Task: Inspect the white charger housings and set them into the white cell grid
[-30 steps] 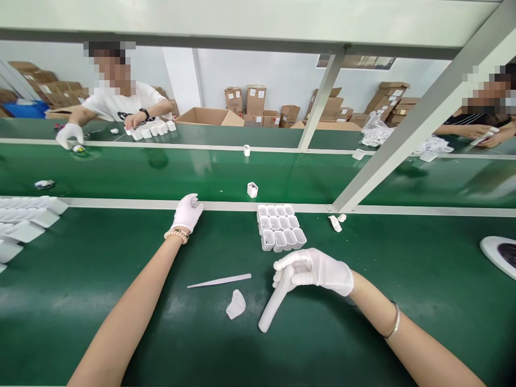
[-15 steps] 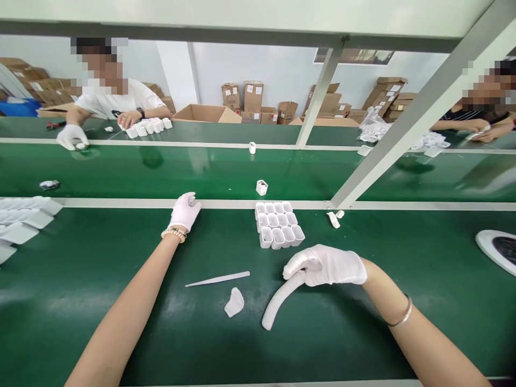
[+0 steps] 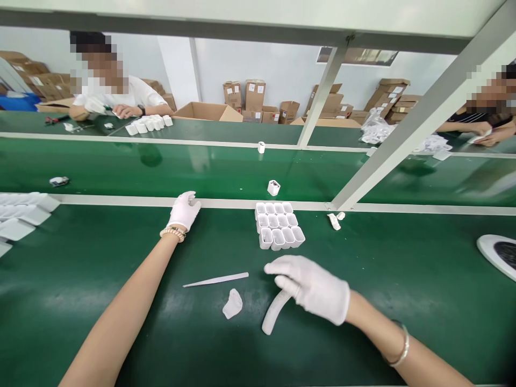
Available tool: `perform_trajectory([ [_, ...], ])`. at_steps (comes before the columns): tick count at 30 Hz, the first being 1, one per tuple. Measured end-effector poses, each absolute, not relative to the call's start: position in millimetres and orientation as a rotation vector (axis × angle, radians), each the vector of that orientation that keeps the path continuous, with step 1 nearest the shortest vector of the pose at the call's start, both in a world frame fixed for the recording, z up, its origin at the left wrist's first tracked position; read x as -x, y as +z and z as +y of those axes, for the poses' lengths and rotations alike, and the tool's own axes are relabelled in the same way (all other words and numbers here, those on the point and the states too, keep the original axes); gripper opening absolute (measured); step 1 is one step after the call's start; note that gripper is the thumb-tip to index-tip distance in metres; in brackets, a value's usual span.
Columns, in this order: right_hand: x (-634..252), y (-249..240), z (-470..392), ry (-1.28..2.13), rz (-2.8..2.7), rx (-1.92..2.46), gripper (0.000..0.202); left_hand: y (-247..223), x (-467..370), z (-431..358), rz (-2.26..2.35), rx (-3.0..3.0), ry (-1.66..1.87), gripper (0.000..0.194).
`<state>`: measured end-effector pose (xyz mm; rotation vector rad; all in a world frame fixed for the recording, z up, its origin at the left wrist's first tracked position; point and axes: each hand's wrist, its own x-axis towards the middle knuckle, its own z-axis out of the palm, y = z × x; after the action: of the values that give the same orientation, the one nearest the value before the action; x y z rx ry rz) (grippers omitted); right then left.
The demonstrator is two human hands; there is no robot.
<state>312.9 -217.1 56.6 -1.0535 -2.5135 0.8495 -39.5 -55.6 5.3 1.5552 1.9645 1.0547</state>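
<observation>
My left hand (image 3: 184,212), in a white glove, rests at the pale rail with its fingers loosely bent, thumb apart and nothing in them. My right hand (image 3: 309,285), also gloved, is over a curved white tube (image 3: 275,314) and hides its upper end. The right fingers are stretched out and apart from the thumb, with no grip on the tube. Left of the tube lie a crumpled white piece (image 3: 233,304) and a thin, tapered white stick (image 3: 216,280). Behind the right hand stands a block of small white open cups (image 3: 280,221) in rows.
White parts (image 3: 24,215) are stacked at the far left. A metal post (image 3: 387,145) slants up at the right, beside small white scraps (image 3: 334,221). A white-rimmed device (image 3: 500,255) sits at the right edge. A white piece (image 3: 273,187) lies on the green belt (image 3: 201,172). Two people work opposite.
My right hand has opened off the tube and turned, shifting slightly left and down. My left hand stays put. Pieces on the belt have moved right; the person opposite has drawn a gloved hand back.
</observation>
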Motion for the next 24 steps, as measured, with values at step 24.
perform_trajectory([
  [24, -342, 27, -303, 0.297, -2.487, 1.235, 0.084, 0, 43, -49, 1.977, -1.690, 1.019, 0.047],
])
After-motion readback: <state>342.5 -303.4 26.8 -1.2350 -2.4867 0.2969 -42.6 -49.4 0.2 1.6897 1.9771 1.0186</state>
